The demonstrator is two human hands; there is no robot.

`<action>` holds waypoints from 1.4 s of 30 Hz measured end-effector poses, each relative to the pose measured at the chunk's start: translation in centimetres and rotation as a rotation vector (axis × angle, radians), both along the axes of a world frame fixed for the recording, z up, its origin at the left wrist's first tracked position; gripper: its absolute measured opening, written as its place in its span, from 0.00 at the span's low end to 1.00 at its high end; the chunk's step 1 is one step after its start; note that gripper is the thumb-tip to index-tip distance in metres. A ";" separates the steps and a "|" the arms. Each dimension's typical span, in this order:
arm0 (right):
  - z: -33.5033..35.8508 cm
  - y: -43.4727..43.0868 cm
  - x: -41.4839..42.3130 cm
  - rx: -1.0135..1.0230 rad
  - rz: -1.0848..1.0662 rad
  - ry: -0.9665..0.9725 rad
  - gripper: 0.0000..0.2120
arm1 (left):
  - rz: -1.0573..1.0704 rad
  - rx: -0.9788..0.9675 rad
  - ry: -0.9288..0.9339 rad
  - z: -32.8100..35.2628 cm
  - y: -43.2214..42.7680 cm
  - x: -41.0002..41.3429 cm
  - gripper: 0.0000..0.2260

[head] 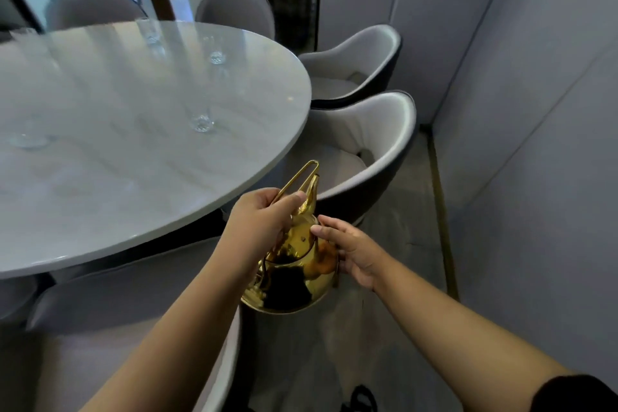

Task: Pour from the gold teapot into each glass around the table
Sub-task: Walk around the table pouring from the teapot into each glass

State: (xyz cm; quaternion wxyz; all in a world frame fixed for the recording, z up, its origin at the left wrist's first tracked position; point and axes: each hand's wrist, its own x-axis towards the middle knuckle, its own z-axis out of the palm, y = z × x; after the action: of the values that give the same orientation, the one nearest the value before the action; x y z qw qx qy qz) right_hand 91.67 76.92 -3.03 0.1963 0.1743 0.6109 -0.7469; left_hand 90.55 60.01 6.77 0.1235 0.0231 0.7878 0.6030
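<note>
The gold teapot (294, 271) hangs in the air off the near right edge of the round marble table (133, 177), over a chair. My left hand (257, 221) is shut on its thin gold handle. My right hand (347, 247) rests its fingers against the pot's right side and lid. Clear glasses stand on the table: one near the middle (201, 120), one farther back (216, 55), one at the far edge (151, 33) and one at the left (28, 137). All are blurred.
Grey upholstered chairs ring the table: two at the right (371, 150) (361, 63), two at the back (234, 10), one under my arms (127, 304). A grey panelled wall (535, 144) runs close on the right, leaving a narrow floor strip.
</note>
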 end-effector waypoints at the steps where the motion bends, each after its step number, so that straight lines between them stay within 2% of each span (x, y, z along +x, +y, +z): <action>1: 0.1 0.9 -1.1 -0.006 0.031 0.001 0.38 | 0.036 0.007 -0.002 0.0 0.8 -0.4 0.14; 8: 1.3 5.7 -9.6 0.070 0.266 0.005 0.40 | 0.301 0.099 -0.011 0.7 5.3 -4.5 0.10; 11: 1.8 6.1 -12.9 0.058 0.336 0.023 0.37 | 0.367 0.090 0.001 1.0 6.2 -6.6 0.10; 18: 1.2 4.9 -20.1 0.004 0.439 0.025 0.34 | 0.460 0.046 0.033 1.1 5.6 -12.1 0.12; 24: 1.0 2.7 -25.5 -0.029 0.502 0.009 0.40 | 0.541 0.006 0.019 1.8 4.1 -16.5 0.12; 30: 0.9 0.8 -30.4 -0.028 0.602 -0.018 0.39 | 0.617 0.004 -0.008 1.6 2.8 -20.3 0.13; 37: 0.6 -1.5 -36.2 -0.035 0.771 -0.013 0.26 | 0.755 -0.009 -0.014 1.0 1.7 -24.4 0.14; 40: 0.2 -2.6 -38.0 -0.006 0.820 -0.013 0.37 | 0.797 0.004 -0.033 0.9 1.3 -26.0 0.13; 42: 0.1 -3.3 -39.0 -0.008 0.830 -0.023 0.41 | 0.822 0.021 -0.049 0.8 1.0 -27.0 0.13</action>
State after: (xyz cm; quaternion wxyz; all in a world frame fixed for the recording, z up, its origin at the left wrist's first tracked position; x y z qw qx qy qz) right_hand 52.66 73.61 -2.94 0.4882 -0.0794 0.6242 -0.6048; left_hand 63.59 61.01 7.53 -0.1092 -0.3065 0.7220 0.6106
